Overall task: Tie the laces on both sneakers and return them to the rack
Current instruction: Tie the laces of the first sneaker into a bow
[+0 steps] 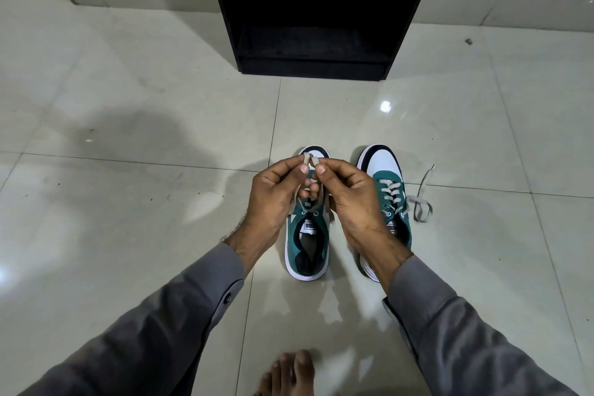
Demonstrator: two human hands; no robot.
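Observation:
Two green and white sneakers stand side by side on the tiled floor, toes pointing away from me. Over the left sneaker (307, 251) my left hand (274, 199) and my right hand (345, 199) meet, each pinching a grey lace (308, 158) of that shoe between thumb and fingers, the loops raised above its toe. My hands hide most of its lacing. The right sneaker (384, 170) is partly covered by my right wrist. Its loose lace (421, 202) trails onto the floor at the right.
A black shoe rack (313, 64) with open shelves stands on the floor straight ahead, beyond the sneakers. A bare foot (289, 373) shows at the bottom edge. Glossy tiled floor (128, 170) stretches to both sides, with a wall base behind the rack.

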